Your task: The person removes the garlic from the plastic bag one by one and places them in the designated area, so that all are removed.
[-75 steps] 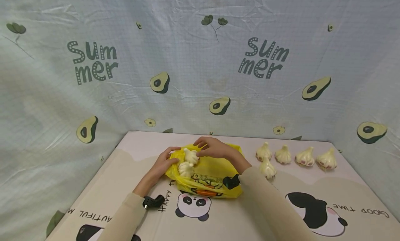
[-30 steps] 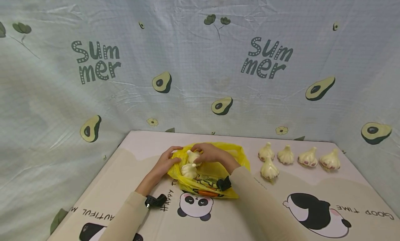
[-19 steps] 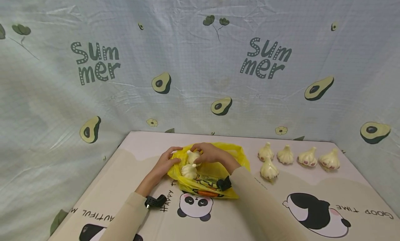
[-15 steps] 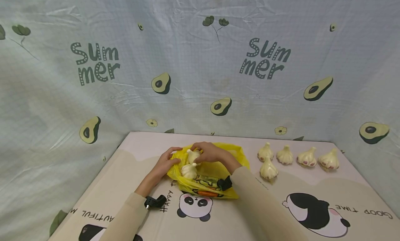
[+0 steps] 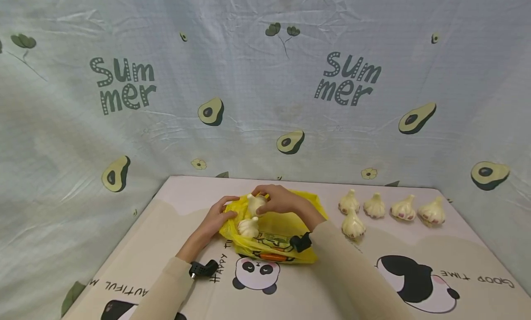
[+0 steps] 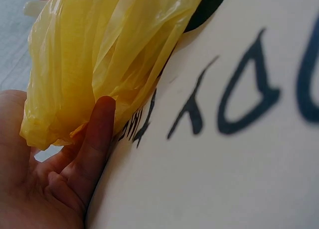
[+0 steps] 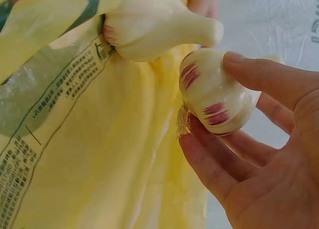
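Note:
A yellow plastic bag [image 5: 286, 222] lies on the table, its mouth spread. Around its left edge my left hand [image 5: 214, 217] holds the film, thumb toward me; the left wrist view shows the fingers [image 6: 97, 132] against the gathered plastic. With thumb and fingers my right hand [image 5: 279, 198] grips a white garlic bulb [image 7: 214, 92] with purple streaks and a tuft of roots. A second garlic bulb [image 5: 249, 227] sits nearer me on the bag, just in front of the gripped one. My right palm and fingers [image 7: 209, 164] lie under and around the bulb.
To the right, several more garlic bulbs stand on the table: a row with a garlic bulb [image 5: 432, 212] at its right end, and one garlic bulb [image 5: 353, 225] in front of the row. A printed cloth curtain [image 5: 249, 80] closes off the back of the table.
My right hand, earlier spread over the back bulb, has closed on it and since raised it slightly. My left hand stays at the bag's left edge.

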`<action>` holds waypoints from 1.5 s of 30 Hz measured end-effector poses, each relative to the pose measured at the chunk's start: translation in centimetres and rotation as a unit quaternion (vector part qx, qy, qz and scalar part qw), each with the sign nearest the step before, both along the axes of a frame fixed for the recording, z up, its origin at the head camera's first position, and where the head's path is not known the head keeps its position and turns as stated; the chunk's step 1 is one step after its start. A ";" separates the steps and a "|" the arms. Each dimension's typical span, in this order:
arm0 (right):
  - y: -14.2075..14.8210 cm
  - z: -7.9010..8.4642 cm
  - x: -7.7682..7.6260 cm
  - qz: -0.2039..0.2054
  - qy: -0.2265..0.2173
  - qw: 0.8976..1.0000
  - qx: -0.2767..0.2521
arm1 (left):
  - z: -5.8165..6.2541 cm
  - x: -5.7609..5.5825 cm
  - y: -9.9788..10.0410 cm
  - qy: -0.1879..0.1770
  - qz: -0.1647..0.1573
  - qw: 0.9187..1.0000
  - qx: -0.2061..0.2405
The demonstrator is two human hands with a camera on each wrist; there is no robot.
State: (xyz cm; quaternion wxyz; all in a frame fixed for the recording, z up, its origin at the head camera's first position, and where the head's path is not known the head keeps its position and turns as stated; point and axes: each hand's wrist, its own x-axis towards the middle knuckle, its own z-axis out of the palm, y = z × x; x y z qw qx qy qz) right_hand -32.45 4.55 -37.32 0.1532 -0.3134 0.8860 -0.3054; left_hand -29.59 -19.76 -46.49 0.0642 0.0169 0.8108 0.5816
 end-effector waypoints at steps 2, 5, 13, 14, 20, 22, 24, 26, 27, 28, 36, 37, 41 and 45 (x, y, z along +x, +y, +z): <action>0.2 0.2 0.1 0.002 0.000 1.000 -0.006 | 0.0 0.0 0.0 0.000 0.000 1.000 0.001; 0.4 0.5 0.3 0.005 -0.002 1.000 -0.014 | 0.0 -0.1 0.0 -0.002 0.001 1.000 0.000; 1.2 1.6 1.3 0.010 0.000 1.000 -0.029 | 0.0 -0.1 0.1 0.001 0.001 1.000 0.000; 1.3 1.7 1.4 0.011 0.000 0.999 -0.030 | 0.0 -0.1 0.1 0.001 0.001 1.000 0.000; 1.7 2.1 1.9 0.019 -0.004 0.999 -0.042 | 0.1 0.2 0.0 0.008 -0.003 1.000 -0.005; 2.0 2.1 2.1 0.024 0.003 0.999 -0.043 | 0.2 0.2 0.0 0.007 -0.002 1.000 -0.007; 2.2 2.2 2.3 0.028 0.011 0.999 -0.044 | 0.2 0.1 0.1 0.005 -0.001 1.000 -0.009; 2.5 2.3 2.6 0.032 0.018 0.998 -0.043 | 0.2 0.1 0.0 0.006 -0.002 1.000 -0.009; 2.6 2.4 2.7 0.034 0.020 0.998 -0.044 | 0.2 0.0 0.0 0.005 -0.002 1.000 -0.009; 2.7 2.4 2.8 0.036 0.021 0.998 -0.044 | 0.2 0.0 0.0 0.005 -0.001 1.000 -0.008; 3.2 2.7 3.6 0.029 0.019 0.998 -0.052 | 0.1 0.0 -0.1 0.012 -0.008 1.000 -0.004; 3.4 2.7 3.6 0.028 0.020 0.998 -0.053 | 0.1 0.0 -0.1 0.014 -0.008 1.000 -0.005; 4.0 2.5 3.9 0.024 0.020 0.998 -0.061 | 0.0 -0.1 -0.1 0.016 -0.010 1.000 -0.006; 4.6 2.3 4.2 0.022 0.024 0.997 -0.075 | 0.0 0.0 -0.1 0.015 -0.009 1.000 -0.006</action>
